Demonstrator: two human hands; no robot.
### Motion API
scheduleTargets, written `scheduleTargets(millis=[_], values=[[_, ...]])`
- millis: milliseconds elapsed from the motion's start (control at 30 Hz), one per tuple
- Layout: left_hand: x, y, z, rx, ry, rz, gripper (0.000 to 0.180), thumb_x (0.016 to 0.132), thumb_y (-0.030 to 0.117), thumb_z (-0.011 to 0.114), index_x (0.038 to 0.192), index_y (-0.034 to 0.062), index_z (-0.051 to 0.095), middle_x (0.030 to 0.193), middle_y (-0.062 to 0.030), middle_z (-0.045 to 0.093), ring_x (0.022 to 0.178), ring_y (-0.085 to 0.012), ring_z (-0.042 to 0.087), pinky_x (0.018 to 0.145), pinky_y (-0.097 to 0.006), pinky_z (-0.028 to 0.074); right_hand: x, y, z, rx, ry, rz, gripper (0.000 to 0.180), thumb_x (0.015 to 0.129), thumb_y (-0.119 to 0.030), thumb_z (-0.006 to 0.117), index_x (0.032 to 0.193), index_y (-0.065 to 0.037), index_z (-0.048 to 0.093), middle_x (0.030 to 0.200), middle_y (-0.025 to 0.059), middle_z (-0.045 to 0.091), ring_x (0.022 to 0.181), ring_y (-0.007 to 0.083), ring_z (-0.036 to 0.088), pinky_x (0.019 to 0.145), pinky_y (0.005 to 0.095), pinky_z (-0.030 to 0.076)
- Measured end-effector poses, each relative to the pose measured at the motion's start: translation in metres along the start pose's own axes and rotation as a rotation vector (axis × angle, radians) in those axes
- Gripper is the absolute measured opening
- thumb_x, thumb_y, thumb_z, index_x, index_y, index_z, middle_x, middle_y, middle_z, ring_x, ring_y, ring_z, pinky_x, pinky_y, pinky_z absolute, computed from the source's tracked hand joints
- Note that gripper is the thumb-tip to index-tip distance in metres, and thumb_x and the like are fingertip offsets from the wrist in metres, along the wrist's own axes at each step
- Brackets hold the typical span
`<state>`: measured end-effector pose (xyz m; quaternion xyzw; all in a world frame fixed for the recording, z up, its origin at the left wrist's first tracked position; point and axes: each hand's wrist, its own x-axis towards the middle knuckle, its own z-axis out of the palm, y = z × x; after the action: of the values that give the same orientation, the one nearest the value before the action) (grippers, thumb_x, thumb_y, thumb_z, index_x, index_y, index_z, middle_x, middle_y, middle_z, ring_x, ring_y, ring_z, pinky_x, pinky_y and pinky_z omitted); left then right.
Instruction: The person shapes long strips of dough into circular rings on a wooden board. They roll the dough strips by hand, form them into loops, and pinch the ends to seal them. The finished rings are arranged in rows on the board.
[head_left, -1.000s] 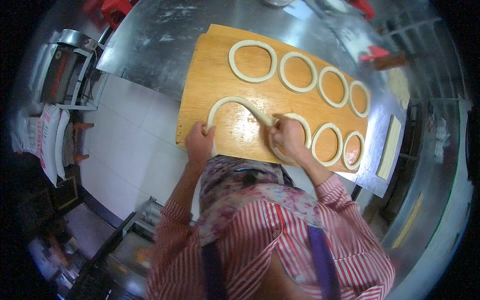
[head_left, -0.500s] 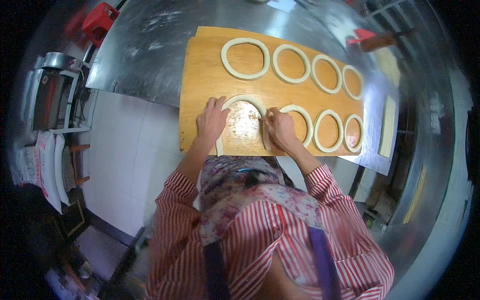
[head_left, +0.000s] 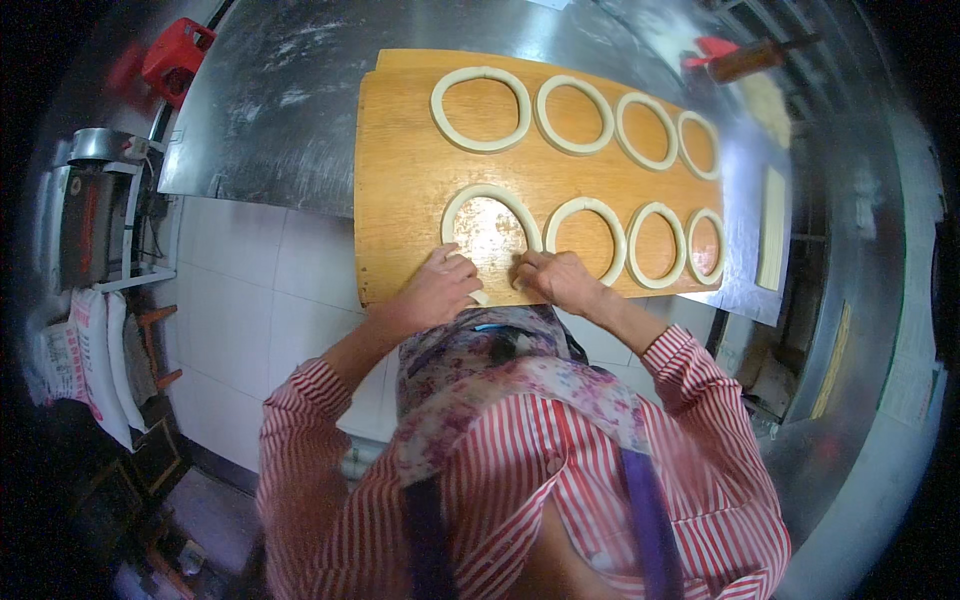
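A pale dough strip (head_left: 492, 190) lies in a rounded arch on the yellow wooden board (head_left: 400, 150), nearest to me at the left. My left hand (head_left: 437, 288) is closed around the strip's left side, and a short dough end pokes out by its fingertips. Across from it, my right hand (head_left: 562, 281) has its fingers curled in at the strip's right side, covering that end. To the right of the arch lies a dough ring (head_left: 552, 225), close to my right hand. More closed rings, such as one dough ring (head_left: 436, 110) at the back left, sit in two rows.
The board rests on a steel table (head_left: 270, 110). A rolling pin (head_left: 748, 62) and long dough strips (head_left: 771, 230) lie at the right. A red stool (head_left: 178, 62) stands beyond the table's left corner; white sacks (head_left: 95, 355) lean at the far left.
Both hands have slid down along the strip toward the board's near edge. Its loose ends are bent inward, and the arch is now rounder.
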<state>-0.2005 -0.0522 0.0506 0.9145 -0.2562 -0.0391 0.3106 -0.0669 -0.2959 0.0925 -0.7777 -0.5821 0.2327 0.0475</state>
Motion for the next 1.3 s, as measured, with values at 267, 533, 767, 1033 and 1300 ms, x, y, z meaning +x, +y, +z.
scheduleTargets(millis=[267,533,767,1033,1300], values=[[0.000,0.004,-0.001,-0.041,0.135,-0.077,0.037,0.076,0.018,0.077,0.110,0.0084,0.065,0.111,-0.0099,0.058,0.118,-0.0293,0.055,0.115,-0.058,0.028,0.042,0.016,-0.011,0.136,0.425,0.355,0.023,0.079,-0.021,0.075,0.096,-0.009,0.068,0.099,0.0140,0.065,0.085,0.0345,0.066,0.073,0.0484,0.051],[0.000,0.000,-0.005,-0.009,0.061,-0.097,0.037,0.076,0.021,0.079,0.110,0.0092,0.068,0.112,-0.0098,0.057,0.119,-0.0282,0.054,0.116,-0.058,0.027,0.052,0.055,0.008,0.125,0.410,0.465,0.027,0.082,-0.024,0.075,0.104,-0.010,0.070,0.096,0.0124,0.066,0.095,0.0332,0.064,0.084,0.0493,0.048],[0.009,0.002,0.004,-0.093,0.036,-0.008,0.024,0.081,0.017,0.072,0.103,0.0068,0.069,0.102,-0.0089,0.059,0.109,-0.0262,0.055,0.105,-0.043,0.038,0.010,0.009,0.008,0.110,0.194,-0.188,0.024,0.079,-0.019,0.071,0.101,-0.008,0.070,0.107,0.0085,0.066,0.103,0.0313,0.062,0.087,0.0420,0.049],[0.018,0.010,0.010,-0.186,0.144,-0.100,0.022,0.084,0.016,0.071,0.102,0.0039,0.066,0.101,-0.0124,0.059,0.107,-0.0318,0.056,0.097,-0.045,0.040,0.010,-0.001,0.024,0.240,0.254,0.009,0.032,0.075,-0.012,0.073,0.106,-0.005,0.069,0.105,0.0111,0.066,0.099,0.0336,0.062,0.086,0.0438,0.049],[0.034,-0.001,0.022,-0.593,0.402,-0.430,0.018,0.082,0.013,0.077,0.096,0.0018,0.073,0.093,-0.0117,0.069,0.091,-0.0264,0.067,0.083,-0.037,0.052,0.025,-0.031,0.012,0.818,0.277,0.530,0.050,0.078,-0.026,0.084,0.120,-0.002,0.070,0.083,0.0146,0.071,0.071,0.0234,0.067,0.067,0.0349,0.053]])
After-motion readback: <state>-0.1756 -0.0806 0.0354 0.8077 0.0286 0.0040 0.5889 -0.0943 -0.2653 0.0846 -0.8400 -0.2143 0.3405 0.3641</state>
